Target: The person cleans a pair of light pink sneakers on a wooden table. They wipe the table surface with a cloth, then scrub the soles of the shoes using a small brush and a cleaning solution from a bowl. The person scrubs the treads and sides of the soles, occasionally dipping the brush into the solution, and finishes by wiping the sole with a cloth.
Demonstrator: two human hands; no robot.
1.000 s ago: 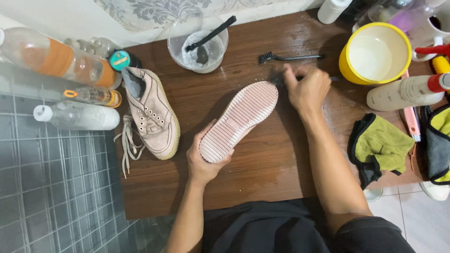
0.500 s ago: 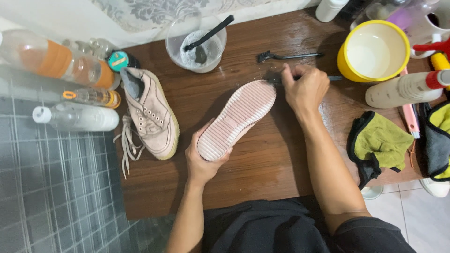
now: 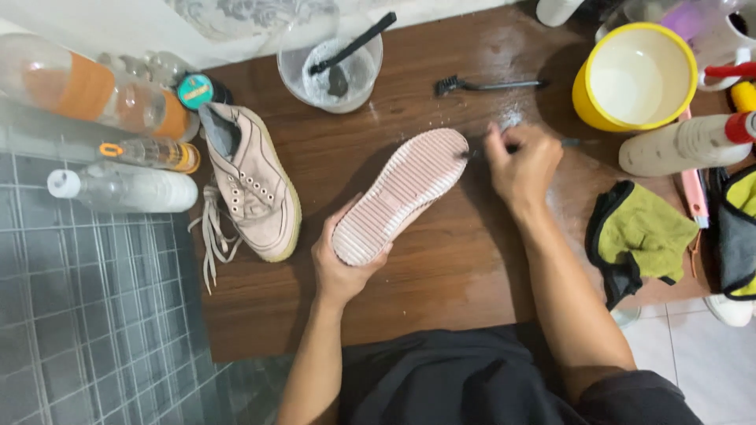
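My left hand grips the heel end of a pink shoe turned sole up over the wooden board. My right hand is closed around a thin dark-handled brush, whose head sits against the toe edge of the sole. The matching pink shoe lies upright to the left with its white laces trailing off the board. White residue speckles the wood near the toe.
A clear bowl with a dark brush in it and a second small brush lie at the back. A yellow bucket, spray bottles and a green cloth are at right. Bottles lie on grey tiles left.
My right hand with the brush has shifted slightly along the toe edge of the sole. The shoe and my left hand stay almost in place.
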